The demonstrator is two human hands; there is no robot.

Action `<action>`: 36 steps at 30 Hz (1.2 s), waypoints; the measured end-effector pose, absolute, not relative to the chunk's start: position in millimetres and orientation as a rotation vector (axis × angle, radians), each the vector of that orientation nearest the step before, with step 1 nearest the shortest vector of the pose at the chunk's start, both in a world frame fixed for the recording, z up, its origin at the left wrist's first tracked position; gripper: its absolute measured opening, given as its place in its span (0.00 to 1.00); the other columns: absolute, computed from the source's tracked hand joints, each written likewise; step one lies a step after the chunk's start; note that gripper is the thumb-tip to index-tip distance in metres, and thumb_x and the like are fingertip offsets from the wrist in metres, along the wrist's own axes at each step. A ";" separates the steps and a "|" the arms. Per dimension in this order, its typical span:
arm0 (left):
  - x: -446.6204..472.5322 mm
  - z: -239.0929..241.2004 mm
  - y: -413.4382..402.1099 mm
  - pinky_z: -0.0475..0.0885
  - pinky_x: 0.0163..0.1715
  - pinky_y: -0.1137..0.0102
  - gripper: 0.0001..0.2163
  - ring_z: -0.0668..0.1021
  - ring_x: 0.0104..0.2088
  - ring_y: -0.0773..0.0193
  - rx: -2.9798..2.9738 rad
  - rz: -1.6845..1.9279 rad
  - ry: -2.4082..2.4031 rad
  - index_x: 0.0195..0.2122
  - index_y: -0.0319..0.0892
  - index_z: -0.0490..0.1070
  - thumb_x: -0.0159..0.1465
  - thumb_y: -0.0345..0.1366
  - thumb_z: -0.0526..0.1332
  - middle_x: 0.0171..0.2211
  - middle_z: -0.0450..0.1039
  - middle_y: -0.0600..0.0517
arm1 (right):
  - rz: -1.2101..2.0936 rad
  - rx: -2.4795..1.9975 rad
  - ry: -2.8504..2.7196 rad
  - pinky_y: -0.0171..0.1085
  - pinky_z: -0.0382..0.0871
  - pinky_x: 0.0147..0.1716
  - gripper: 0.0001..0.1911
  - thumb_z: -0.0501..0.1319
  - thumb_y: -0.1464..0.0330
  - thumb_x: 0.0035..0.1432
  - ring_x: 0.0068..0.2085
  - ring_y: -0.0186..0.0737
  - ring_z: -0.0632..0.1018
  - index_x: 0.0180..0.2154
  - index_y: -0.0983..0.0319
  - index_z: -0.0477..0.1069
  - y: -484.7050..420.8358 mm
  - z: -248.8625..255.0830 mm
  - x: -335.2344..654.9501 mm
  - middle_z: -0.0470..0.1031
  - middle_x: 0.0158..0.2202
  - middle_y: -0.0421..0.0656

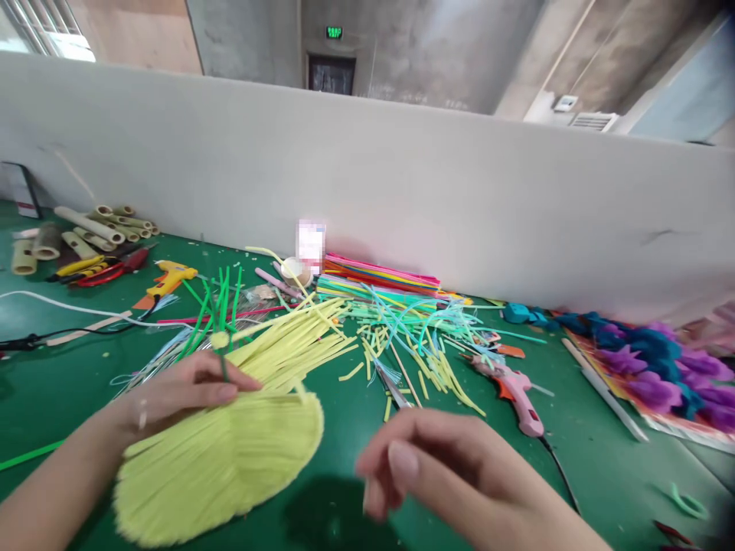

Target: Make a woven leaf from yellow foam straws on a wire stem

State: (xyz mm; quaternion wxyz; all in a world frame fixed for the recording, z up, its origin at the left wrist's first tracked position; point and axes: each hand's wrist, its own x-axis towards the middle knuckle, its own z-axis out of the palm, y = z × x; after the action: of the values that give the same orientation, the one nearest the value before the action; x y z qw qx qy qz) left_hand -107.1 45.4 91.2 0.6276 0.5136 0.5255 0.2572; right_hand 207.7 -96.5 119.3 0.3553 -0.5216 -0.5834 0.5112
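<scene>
My left hand (192, 394) is closed at the upper edge of a pale yellow fan-shaped piece (223, 467), made of fuzzy pipe cleaners laid side by side. A thin dark green stem with a small yellow tip (219, 340) stands up by its fingers; whether they grip it is unclear. My right hand (459, 474), in the foreground, has loosely curled fingers and nothing visible in them. Loose yellow pipe cleaners (292, 340) lie just beyond my left hand. Scissors (396, 390) rest on the green table (344, 421) past my right fingertips, partly hidden by scraps.
A pink glue gun (520, 394) lies at right with its cord. Behind it are purple and teal fuzzy flowers (654, 360). Bundled pipe cleaners (379, 279) lie against the white partition (367, 176). At left are a yellow glue gun (169, 277), pliers (112, 268) and bamboo tubes (103, 226).
</scene>
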 end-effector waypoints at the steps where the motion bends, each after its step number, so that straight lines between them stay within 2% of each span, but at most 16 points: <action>1: -117.7 95.9 38.4 0.75 0.33 0.69 0.12 0.81 0.33 0.55 1.191 0.628 1.229 0.25 0.47 0.82 0.41 0.43 0.77 0.32 0.83 0.51 | 1.355 -1.391 -1.462 0.36 0.72 0.37 0.15 0.57 0.54 0.65 0.36 0.40 0.79 0.40 0.56 0.77 -82.9 126.2 206.1 0.79 0.32 0.41; 3: -132.5 105.7 26.5 0.75 0.31 0.67 0.12 0.80 0.29 0.55 1.126 0.627 1.166 0.23 0.49 0.81 0.40 0.46 0.76 0.26 0.81 0.53 | 1.249 -1.425 -1.393 0.36 0.72 0.37 0.15 0.59 0.54 0.62 0.37 0.40 0.79 0.39 0.57 0.76 -64.9 125.0 202.9 0.79 0.34 0.42; 6: -129.0 119.8 19.5 0.74 0.29 0.68 0.12 0.79 0.27 0.57 1.204 0.614 1.126 0.23 0.50 0.81 0.41 0.50 0.75 0.24 0.79 0.52 | 1.134 -1.454 -1.480 0.37 0.70 0.39 0.14 0.60 0.56 0.63 0.38 0.41 0.78 0.41 0.58 0.75 -56.6 100.3 200.1 0.79 0.37 0.43; 8: -108.2 124.8 23.3 0.73 0.34 0.69 0.13 0.79 0.33 0.55 1.410 0.587 1.212 0.25 0.50 0.82 0.43 0.50 0.75 0.30 0.81 0.51 | 1.155 -1.354 -1.470 0.37 0.70 0.39 0.14 0.59 0.56 0.64 0.38 0.40 0.78 0.41 0.58 0.76 -56.5 83.1 200.7 0.78 0.35 0.43; 10: -78.6 123.4 31.7 0.72 0.41 0.69 0.14 0.79 0.41 0.53 1.550 0.431 1.234 0.31 0.49 0.83 0.48 0.52 0.72 0.37 0.82 0.50 | 1.202 -1.225 -1.340 0.36 0.70 0.38 0.17 0.56 0.55 0.66 0.36 0.39 0.77 0.42 0.60 0.75 -56.4 70.9 204.0 0.77 0.35 0.43; 11: -63.2 120.1 36.7 0.72 0.41 0.69 0.16 0.79 0.43 0.53 1.550 0.323 1.166 0.34 0.49 0.83 0.51 0.53 0.70 0.40 0.82 0.50 | 1.217 -1.174 -1.259 0.36 0.70 0.36 0.19 0.53 0.54 0.67 0.36 0.38 0.77 0.43 0.61 0.75 -56.2 66.4 206.5 0.77 0.34 0.44; 13: -35.7 109.3 46.3 0.72 0.38 0.70 0.19 0.80 0.41 0.54 1.524 0.200 1.004 0.39 0.48 0.83 0.53 0.54 0.68 0.40 0.82 0.50 | 1.228 -1.135 -1.168 0.34 0.69 0.32 0.21 0.52 0.53 0.67 0.33 0.36 0.75 0.43 0.62 0.74 -55.7 59.0 212.7 0.75 0.33 0.43; 16: -9.8 88.1 55.7 0.72 0.36 0.72 0.20 0.81 0.39 0.56 1.451 0.124 0.883 0.40 0.44 0.82 0.54 0.52 0.69 0.38 0.83 0.49 | 1.181 -1.214 -1.198 0.31 0.65 0.27 0.18 0.61 0.54 0.62 0.27 0.32 0.70 0.39 0.63 0.74 -56.1 48.7 221.6 0.71 0.28 0.40; 18: -2.2 74.1 57.3 0.72 0.34 0.72 0.20 0.81 0.37 0.57 1.374 0.151 0.878 0.40 0.42 0.82 0.53 0.52 0.70 0.37 0.83 0.48 | 1.128 -1.266 -1.196 0.30 0.63 0.25 0.16 0.63 0.55 0.60 0.26 0.31 0.69 0.35 0.63 0.73 -57.0 42.2 225.1 0.70 0.26 0.39; 21: 2.7 56.1 54.0 0.73 0.35 0.72 0.19 0.82 0.36 0.56 1.271 0.222 0.863 0.40 0.42 0.82 0.54 0.50 0.70 0.38 0.83 0.47 | 1.016 -1.330 -1.202 0.32 0.66 0.28 0.14 0.62 0.57 0.61 0.29 0.34 0.72 0.34 0.62 0.72 -58.1 34.2 225.7 0.73 0.29 0.41; 25: 7.1 41.0 47.8 0.72 0.33 0.72 0.18 0.82 0.34 0.56 1.211 0.244 0.863 0.40 0.42 0.82 0.55 0.50 0.69 0.37 0.83 0.47 | 0.728 -1.423 -1.308 0.36 0.69 0.35 0.09 0.59 0.62 0.64 0.36 0.40 0.76 0.37 0.60 0.72 -58.2 26.7 223.2 0.77 0.38 0.45; 29: 7.4 37.0 47.1 0.71 0.31 0.73 0.18 0.82 0.34 0.57 1.236 0.254 0.881 0.39 0.42 0.82 0.56 0.50 0.69 0.36 0.83 0.48 | 0.511 -1.451 -1.480 0.39 0.69 0.40 0.06 0.58 0.66 0.64 0.39 0.42 0.76 0.36 0.58 0.73 -58.3 24.1 221.7 0.76 0.35 0.43; 36: 2.7 34.8 50.8 0.71 0.33 0.74 0.16 0.82 0.35 0.58 1.230 0.221 0.815 0.40 0.43 0.82 0.56 0.48 0.69 0.36 0.83 0.49 | 0.605 -1.460 -1.422 0.37 0.70 0.38 0.05 0.60 0.66 0.64 0.37 0.41 0.77 0.38 0.58 0.75 -58.0 21.9 216.6 0.78 0.35 0.43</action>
State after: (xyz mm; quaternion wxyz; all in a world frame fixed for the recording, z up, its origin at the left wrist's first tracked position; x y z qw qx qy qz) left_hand 2.7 50.8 34.8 0.7344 0.5596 0.3707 0.1007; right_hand 216.6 -58.0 21.9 0.4863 -0.6000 -0.5845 0.2486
